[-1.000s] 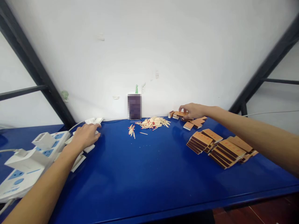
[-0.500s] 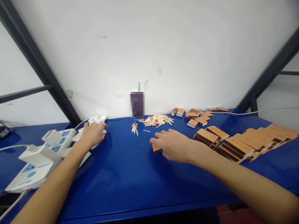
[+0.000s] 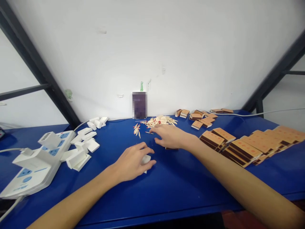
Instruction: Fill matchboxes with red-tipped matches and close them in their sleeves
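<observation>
My left hand (image 3: 132,162) is at the middle of the blue table (image 3: 152,187), fingers closed round a small white inner matchbox tray (image 3: 145,159). My right hand (image 3: 170,136) lies just beyond it, palm down, fingers stretched toward the pile of loose matches (image 3: 159,121). A brown matchbox sleeve (image 3: 172,148) shows under the heel of that hand. Whether the hand grips the sleeve I cannot tell.
White inner trays (image 3: 82,148) lie at the left beside white power strips with blue sockets (image 3: 28,163). Stacks of brown matchbox sleeves (image 3: 240,144) fill the right side, with more loose ones (image 3: 197,117) near the wall. A blurred dark card (image 3: 139,105) leans against the wall.
My left hand left the white trays at the far left and came to the centre with one tray. My right hand brought a brown sleeve from the back right, then slid toward the matches.
</observation>
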`<state>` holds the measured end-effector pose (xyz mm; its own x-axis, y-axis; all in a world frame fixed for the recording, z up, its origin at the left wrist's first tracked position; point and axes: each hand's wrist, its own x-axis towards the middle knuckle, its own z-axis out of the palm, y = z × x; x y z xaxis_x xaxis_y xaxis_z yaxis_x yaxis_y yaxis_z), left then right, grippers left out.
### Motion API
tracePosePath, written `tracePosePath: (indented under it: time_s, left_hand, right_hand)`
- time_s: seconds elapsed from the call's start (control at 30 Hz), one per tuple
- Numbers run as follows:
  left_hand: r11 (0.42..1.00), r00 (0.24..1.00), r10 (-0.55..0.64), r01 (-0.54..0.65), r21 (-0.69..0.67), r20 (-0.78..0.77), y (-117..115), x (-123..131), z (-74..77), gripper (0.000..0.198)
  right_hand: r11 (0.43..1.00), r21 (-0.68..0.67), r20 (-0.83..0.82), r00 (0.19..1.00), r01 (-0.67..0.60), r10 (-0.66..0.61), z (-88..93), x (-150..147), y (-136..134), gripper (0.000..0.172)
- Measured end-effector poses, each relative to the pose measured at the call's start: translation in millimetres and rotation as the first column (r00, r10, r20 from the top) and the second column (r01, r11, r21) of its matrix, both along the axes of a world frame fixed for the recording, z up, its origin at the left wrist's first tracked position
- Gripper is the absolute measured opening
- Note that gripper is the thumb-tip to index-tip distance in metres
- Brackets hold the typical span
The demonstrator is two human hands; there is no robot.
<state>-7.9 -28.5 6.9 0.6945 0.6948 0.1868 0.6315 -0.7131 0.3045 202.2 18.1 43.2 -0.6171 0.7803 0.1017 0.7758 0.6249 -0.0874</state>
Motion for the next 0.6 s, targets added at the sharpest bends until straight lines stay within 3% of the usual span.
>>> tracePosePath:
  time_s: [0.1,0.23,0.43,0.6]
  left_hand:
    - [0.999,0.998,0.037,-0.037,-0.019,0.043,-6.6,8.5,-5.3,0.033]
    - [0.999,0.998,0.040,-0.039,-0.014,0.058,-4.7,4.5,-7.2,0.035]
    - [0.995,1.000,-0.016,0.019,0.098,-0.022,0.3,-5.1,-7.1,0.037]
    - [0.981,1.000,-0.019,0.016,0.194,0.013,6.1,-8.1,-6.4,0.034]
  right_hand:
    - [0.998,0.048,-0.029,0.999,-0.036,0.037,-10.9,-18.2,11.1,0.041]
    - [0.999,0.044,0.068,0.998,0.004,-0.007,-16.0,-40.3,18.3,0.048]
    - [0.999,0.041,0.187,0.982,0.014,-0.022,-21.9,-61.1,21.1,0.048]
    - [0.992,0.103,0.129,0.990,-0.066,0.053,-32.8,-64.0,23.2,0.038]
